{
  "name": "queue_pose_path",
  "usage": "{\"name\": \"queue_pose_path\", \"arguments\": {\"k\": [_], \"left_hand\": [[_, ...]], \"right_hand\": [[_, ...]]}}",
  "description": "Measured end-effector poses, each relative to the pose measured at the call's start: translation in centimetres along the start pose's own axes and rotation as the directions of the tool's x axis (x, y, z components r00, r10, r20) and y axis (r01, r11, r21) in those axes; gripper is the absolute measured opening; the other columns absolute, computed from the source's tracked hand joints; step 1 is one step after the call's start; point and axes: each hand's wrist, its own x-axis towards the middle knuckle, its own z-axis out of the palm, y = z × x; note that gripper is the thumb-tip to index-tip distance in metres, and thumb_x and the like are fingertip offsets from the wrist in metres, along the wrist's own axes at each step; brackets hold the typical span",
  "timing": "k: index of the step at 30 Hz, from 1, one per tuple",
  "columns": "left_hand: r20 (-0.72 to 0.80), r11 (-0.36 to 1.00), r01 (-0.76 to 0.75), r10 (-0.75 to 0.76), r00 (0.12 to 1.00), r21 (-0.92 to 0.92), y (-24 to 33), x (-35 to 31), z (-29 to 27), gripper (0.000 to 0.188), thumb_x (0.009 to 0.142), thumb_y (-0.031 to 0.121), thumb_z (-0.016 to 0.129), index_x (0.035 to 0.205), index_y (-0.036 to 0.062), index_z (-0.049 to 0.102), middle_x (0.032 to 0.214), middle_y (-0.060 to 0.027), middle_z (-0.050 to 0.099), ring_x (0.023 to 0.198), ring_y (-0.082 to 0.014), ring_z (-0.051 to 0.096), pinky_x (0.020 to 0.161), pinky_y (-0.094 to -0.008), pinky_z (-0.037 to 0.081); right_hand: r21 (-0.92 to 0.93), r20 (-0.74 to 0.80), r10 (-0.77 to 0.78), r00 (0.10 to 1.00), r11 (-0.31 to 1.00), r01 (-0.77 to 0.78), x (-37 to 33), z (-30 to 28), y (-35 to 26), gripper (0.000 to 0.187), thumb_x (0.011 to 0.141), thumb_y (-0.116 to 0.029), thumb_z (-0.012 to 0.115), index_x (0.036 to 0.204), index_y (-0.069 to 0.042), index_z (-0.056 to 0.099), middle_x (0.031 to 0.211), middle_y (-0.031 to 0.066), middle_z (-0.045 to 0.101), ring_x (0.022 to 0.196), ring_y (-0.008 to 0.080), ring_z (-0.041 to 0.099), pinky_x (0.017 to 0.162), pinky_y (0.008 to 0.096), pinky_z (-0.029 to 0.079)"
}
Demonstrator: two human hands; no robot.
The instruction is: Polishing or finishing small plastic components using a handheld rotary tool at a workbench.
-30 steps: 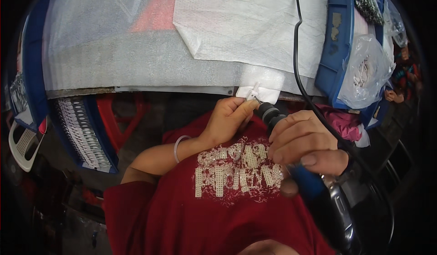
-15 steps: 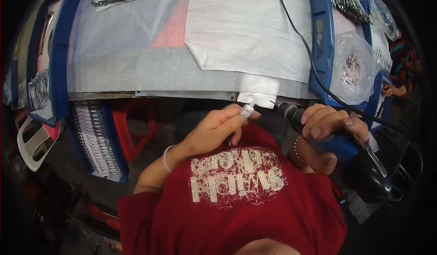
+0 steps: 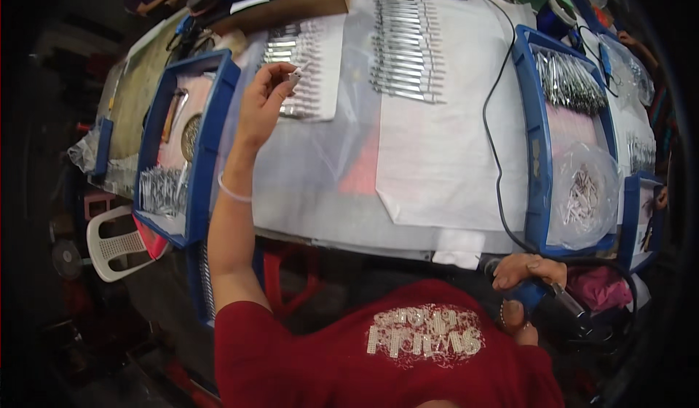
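My left hand (image 3: 263, 106) is stretched out over the table, its thumb and fingers pinching a small silvery-white piece (image 3: 295, 78). Below it lie slim metal parts (image 3: 309, 95) in a row on a white sheet. A second row of slim metal parts (image 3: 409, 51) lies to the right, out of my reach at this moment. At the table's near edge my right hand (image 3: 530, 269) grips a blue-and-black corded power drill (image 3: 529, 293), partly hidden by the fingers. A small white pad (image 3: 459, 248) sits on the edge to the left of the drill.
Blue trays stand on both sides: the left tray (image 3: 231, 76) and the right tray (image 3: 535, 146) hold metal parts. A clear bag (image 3: 582, 197) with small pieces lies in the right one. The black cord (image 3: 489, 116) crosses the white cloth (image 3: 451, 160). A wooden board (image 3: 291, 11) stands behind.
My left hand has moved from the near edge, by the drill, far forward and left with the small piece. The head view has shifted, showing more of the table. My right hand still grips the drill.
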Motion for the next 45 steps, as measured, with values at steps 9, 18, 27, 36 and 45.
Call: {"name": "queue_pose_path", "arguments": {"k": [9,18,27,36,45], "left_hand": [[0.294,0.928,0.0,-0.119,0.948,0.373,-5.8,13.7,-5.0,0.016,0.086,0.003,0.062,0.101,0.0012,0.064,0.088,0.0004,0.063,0.083,-0.0077,0.055,0.076,-0.0221,0.044],[0.432,0.863,-0.082,-0.165,0.886,0.499,-8.2,15.9,-6.2,0.018,0.08,0.004,0.067,0.098,0.0058,0.071,0.095,-0.005,0.064,0.091,-0.0173,0.06,0.084,-0.0276,0.047],[0.286,0.867,-0.21,0.082,0.955,0.452,-6.4,12.9,-5.2,0.018,0.085,0.004,0.062,0.102,0.0047,0.069,0.103,-0.008,0.062,0.097,-0.02,0.06,0.087,-0.0283,0.046],[0.547,0.841,-0.43,0.202,0.813,0.328,0.0,7.0,11.7,0.014,0.082,0.008,0.064,0.095,0.0045,0.066,0.092,-0.0103,0.065,0.09,-0.0276,0.062,0.078,-0.0359,0.048],[0.554,0.637,-0.515,0.162,0.817,0.574,-1.8,5.8,16.7,0.012,0.078,0.015,0.068,0.085,0.006,0.065,0.083,-0.0105,0.064,0.086,-0.0302,0.059,0.074,-0.0439,0.044]], "right_hand": [[-0.046,0.023,0.051,0.998,0.998,-0.05,1.3,0.0,0.5,0.058,0.074,-0.001,0.073,0.121,-0.001,0.04,0.086,0.0133,0.061,0.076,0.0228,0.063,0.067,0.0329,0.052],[-0.014,0.061,0.155,0.986,0.988,-0.154,2.8,0.1,0.8,0.06,0.072,0.001,0.077,0.122,-0.005,0.044,0.089,0.0143,0.063,0.081,0.0234,0.064,0.073,0.0348,0.052],[-0.102,0.036,0.143,0.989,0.985,-0.138,2.3,0.3,0.2,0.059,0.071,0.001,0.077,0.12,-0.005,0.045,0.088,0.0127,0.065,0.076,0.0196,0.064,0.063,0.0283,0.051],[-0.245,0.079,-0.048,0.996,0.967,0.066,0.5,0.2,0.7,0.05,0.077,-0.013,0.073,0.114,0.001,0.043,0.079,0.0102,0.059,0.068,0.0176,0.061,0.059,0.0294,0.052],[-0.232,0.033,0.04,0.999,0.972,-0.031,-1.8,-1.0,-1.7,0.051,0.076,-0.012,0.074,0.114,0.002,0.043,0.079,0.0116,0.06,0.07,0.0183,0.062,0.064,0.0296,0.053]]}}
